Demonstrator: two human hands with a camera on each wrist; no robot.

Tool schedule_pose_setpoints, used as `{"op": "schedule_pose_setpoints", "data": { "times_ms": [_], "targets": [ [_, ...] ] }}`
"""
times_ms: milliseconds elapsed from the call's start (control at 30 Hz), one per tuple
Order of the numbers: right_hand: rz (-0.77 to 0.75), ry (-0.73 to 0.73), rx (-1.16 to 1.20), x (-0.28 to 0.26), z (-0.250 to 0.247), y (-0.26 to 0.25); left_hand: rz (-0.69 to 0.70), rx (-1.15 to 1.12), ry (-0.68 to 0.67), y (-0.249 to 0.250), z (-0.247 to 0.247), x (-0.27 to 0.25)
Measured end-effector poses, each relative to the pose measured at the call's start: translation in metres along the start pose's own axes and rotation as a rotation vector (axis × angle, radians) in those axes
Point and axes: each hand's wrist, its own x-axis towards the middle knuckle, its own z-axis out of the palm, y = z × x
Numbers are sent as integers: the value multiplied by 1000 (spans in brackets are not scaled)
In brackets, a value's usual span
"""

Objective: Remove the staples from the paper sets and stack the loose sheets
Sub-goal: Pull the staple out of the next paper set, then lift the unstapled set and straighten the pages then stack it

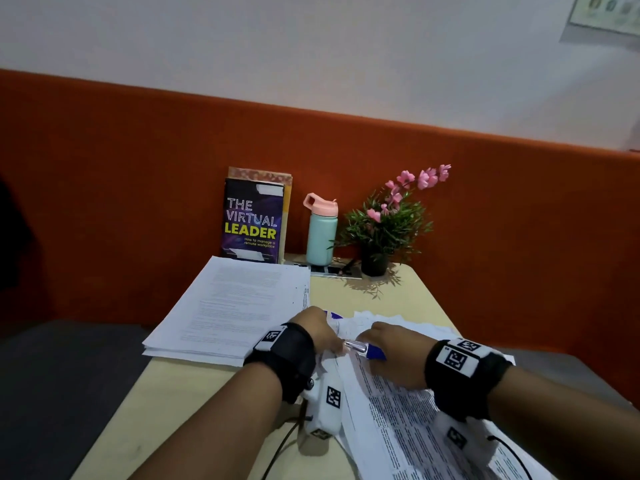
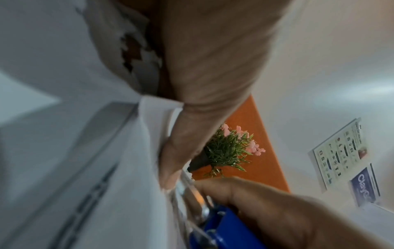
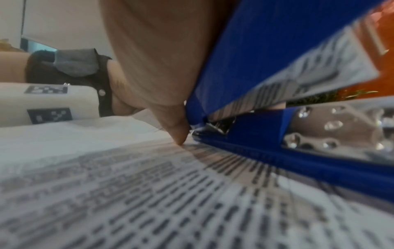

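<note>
A stapled paper set (image 1: 398,410) with dense print lies on the table at the front right, also seen in the right wrist view (image 3: 149,193). My left hand (image 1: 318,332) pinches its top corner (image 2: 149,151), with one fingertip (image 2: 170,171) against the paper edge. My right hand (image 1: 391,351) grips a blue stapler (image 1: 363,349). Its metal nose (image 2: 189,193) points at that corner, right by the left fingertip. The blue body (image 3: 277,67) rests low on the printed sheet. The staple itself is hidden. A stack of loose sheets (image 1: 228,306) lies to the left.
At the table's far edge stand a book (image 1: 252,220), a teal bottle with a pink lid (image 1: 321,233) and a potted plant with pink flowers (image 1: 384,223). An orange partition (image 1: 138,168) runs behind. The yellow table (image 1: 173,410) shows bare at front left.
</note>
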Motion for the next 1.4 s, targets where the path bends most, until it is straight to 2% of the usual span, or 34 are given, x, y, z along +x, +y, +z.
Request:
{"op": "schedule_pose_setpoints", "data": {
  "times_ms": [100, 200, 300, 433, 567, 633, 667, 733, 800, 867, 933, 1000, 1067, 1133, 1200, 1300, 1400],
  "targets": [
    [47, 137, 77, -2, -14, 16, -8, -36, 2, -4, -10, -2],
    [142, 208, 88, -2, -26, 44, 16, -43, 101, -13, -33, -6],
    [249, 120, 31, -2, -22, 67, 51, -27, 200, -21, -63, -17],
    [273, -66, -79, 0, -9, 74, 147, 24, 206, -27, -86, -30],
    [269, -62, -90, 0, -11, 70, 187, -29, 223, -33, -99, -38],
    [251, 56, 94, -6, -24, 63, 201, -56, 213, -34, -105, -38],
    [228, 118, 307, -10, -33, 58, 211, -76, 208, -33, -108, -38],
    [105, 127, 845, -15, -48, 48, 229, -129, 180, -29, -112, -39],
    [10, 105, 1148, -15, -56, 42, 268, -167, 108, -22, -112, -41],
    [-32, 168, 1207, -12, -57, 36, 312, -182, 54, -10, -111, -45],
    [-19, 309, 1232, -12, -60, 33, 339, -200, 82, 1, -110, -48],
    [-6, 444, 1298, -13, -62, 34, 333, -294, 206, 6, -110, -47],
    [-16, 531, 1389, -17, -64, 38, 304, -499, 336, 4, -107, -45],
    [-25, 547, 1495, -25, -66, 38, 274, -721, 326, 2, -99, -47],
    [-29, 514, 1550, -30, -66, 37, 285, -802, 251, 3, -85, -50],
    [-37, 507, 1413, -32, -66, 33, 335, -765, 291, 9, -71, -52],
    [-50, 576, 1373, -32, -73, 35, 374, -684, 326, 20, -69, -60]
  ]
}}
